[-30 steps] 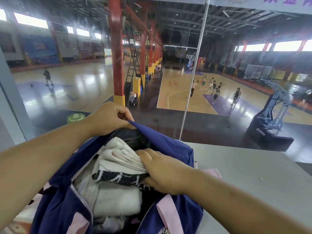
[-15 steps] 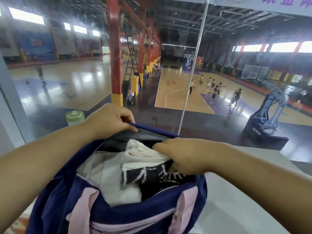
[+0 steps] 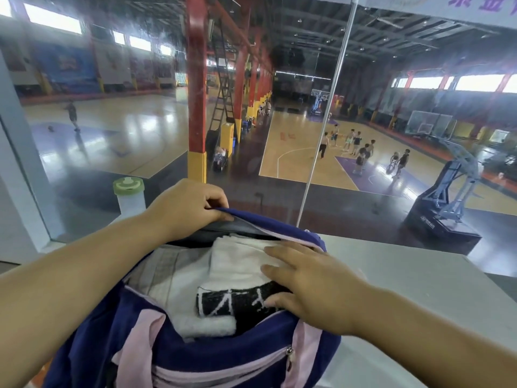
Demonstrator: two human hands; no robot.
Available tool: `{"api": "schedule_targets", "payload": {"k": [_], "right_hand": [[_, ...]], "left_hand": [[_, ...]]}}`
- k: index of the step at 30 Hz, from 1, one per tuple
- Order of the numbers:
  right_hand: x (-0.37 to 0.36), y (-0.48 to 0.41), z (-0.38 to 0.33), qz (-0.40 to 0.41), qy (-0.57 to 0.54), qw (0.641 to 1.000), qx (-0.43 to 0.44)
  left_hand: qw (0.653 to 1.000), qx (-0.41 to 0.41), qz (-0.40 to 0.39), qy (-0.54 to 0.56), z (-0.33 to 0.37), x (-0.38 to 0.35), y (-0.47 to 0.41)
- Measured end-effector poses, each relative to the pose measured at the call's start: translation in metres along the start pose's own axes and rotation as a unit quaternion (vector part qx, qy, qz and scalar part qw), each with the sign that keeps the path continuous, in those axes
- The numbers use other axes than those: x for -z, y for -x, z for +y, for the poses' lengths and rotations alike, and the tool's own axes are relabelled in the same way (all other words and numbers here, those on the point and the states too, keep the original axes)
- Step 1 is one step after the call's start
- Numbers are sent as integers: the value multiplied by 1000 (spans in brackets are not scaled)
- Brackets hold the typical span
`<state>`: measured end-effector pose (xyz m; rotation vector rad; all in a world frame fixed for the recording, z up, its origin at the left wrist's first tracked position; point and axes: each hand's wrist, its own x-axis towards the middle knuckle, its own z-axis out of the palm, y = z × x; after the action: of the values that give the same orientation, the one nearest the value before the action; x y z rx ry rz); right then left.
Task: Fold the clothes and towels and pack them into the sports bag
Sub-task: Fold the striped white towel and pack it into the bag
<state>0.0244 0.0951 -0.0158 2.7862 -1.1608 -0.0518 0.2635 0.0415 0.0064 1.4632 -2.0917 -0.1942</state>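
A navy sports bag [image 3: 195, 357] with pink straps stands open on the grey ledge in front of me. Inside lie a folded white towel [image 3: 237, 261] with a black patterned band and, to its left, a pale grey garment [image 3: 162, 273]. My left hand [image 3: 187, 205] pinches the far edge of the bag's opening and holds it up. My right hand [image 3: 307, 287] lies flat with spread fingers on the towel at the bag's right side, holding nothing.
A translucent bottle with a green lid [image 3: 129, 194] stands on the ledge behind my left arm. The grey ledge [image 3: 419, 281] stretches to the right of the bag. A glass wall just behind it overlooks basketball courts with several people far below.
My right hand has let go of the towel it was pushing in and now rests flat on it. The bag's front wall has risen nearer to me; my left hand keeps its hold.
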Motion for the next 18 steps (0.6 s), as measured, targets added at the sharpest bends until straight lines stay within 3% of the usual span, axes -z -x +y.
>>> {"api": "schedule_targets", "payload": {"k": [6,8,10,12,14,18], "right_hand": [[-23,8,-12,141,37,989,-14],[-21,4,-18,147,36,988,-30],[-19,-4,-21,95,15,995,-38],[-20,-11,-17,44,-19,996,-69],[-23,-15,-10,-2,-34,995,-90],[-31,-17,-11,-92,-44,990,-96]], "left_hand": [[993,-83,56,-54,8,-12,8],[987,-113,82,-84,12,-16,17],[980,-148,91,-94,19,-19,30],[982,-161,36,-88,28,-22,44],[983,-136,-68,-102,33,-31,59],[957,-77,-229,-159,30,-53,88]]}}
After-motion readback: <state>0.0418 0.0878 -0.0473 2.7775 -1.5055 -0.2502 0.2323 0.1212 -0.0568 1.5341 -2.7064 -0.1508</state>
